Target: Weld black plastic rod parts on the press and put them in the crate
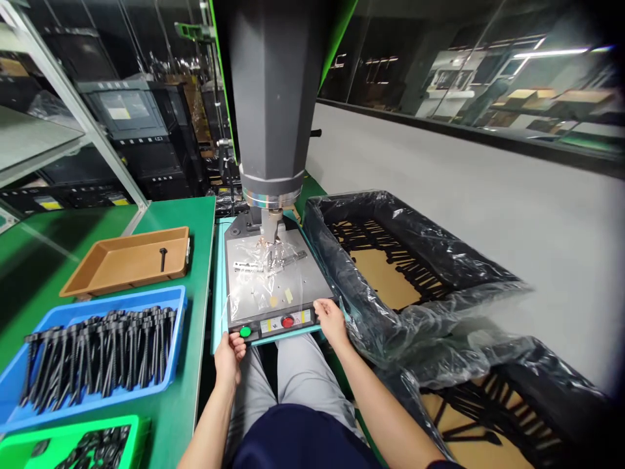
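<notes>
My left hand [230,358] is at the front left corner of the machine base [305,277], its fingers curled against the green button [245,331]. At the opposite front corner, my right hand [332,321] closes its thumb and fingers on the base; whatever lies beneath the fingertips is hidden. Between the hands sits a red button [288,322] on the front panel. Above the metal plate, the machine's narrow tool tip [271,225] reaches down to a metal fixture [268,262] covered partly by clear plastic film. A part in the fixture cannot be made out.
On the green table [193,312] at left stand a brown tray [122,257] with one black bolt-like part [163,258], a blue tray [178,339] of black ribbed parts and a green bin [141,433] of small black pieces. Plastic-lined crates [385,202] with black parts stand at right.
</notes>
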Demonstrator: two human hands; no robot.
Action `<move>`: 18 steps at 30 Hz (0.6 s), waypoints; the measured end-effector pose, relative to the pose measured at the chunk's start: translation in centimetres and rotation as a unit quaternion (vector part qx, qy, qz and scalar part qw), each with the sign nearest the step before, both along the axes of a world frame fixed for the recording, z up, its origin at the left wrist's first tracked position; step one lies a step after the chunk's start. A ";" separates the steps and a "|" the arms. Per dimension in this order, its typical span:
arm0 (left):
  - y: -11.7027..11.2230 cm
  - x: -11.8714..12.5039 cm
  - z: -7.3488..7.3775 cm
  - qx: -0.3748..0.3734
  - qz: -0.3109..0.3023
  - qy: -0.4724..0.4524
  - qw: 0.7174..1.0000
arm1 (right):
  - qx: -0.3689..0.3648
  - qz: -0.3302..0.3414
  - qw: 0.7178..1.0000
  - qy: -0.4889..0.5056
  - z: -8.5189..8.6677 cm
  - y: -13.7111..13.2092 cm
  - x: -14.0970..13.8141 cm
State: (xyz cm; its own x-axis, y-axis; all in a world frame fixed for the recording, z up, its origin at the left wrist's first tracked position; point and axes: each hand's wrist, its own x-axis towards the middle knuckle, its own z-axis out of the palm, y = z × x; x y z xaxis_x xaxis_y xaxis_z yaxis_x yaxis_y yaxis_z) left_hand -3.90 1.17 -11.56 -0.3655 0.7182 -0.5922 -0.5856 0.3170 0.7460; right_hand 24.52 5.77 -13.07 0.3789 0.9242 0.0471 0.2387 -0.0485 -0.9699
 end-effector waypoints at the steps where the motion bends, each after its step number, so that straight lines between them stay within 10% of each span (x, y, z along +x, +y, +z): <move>1: 0.0 -0.2 0.2 -0.004 0.016 -0.007 1.000 | 0.014 -0.001 1.000 -0.017 0.5 0.5 -0.4; 18: 1.0 -2.2 0.7 0.072 0.060 -0.108 0.990 | -0.063 0.108 0.982 0.141 4.9 2.8 -3.7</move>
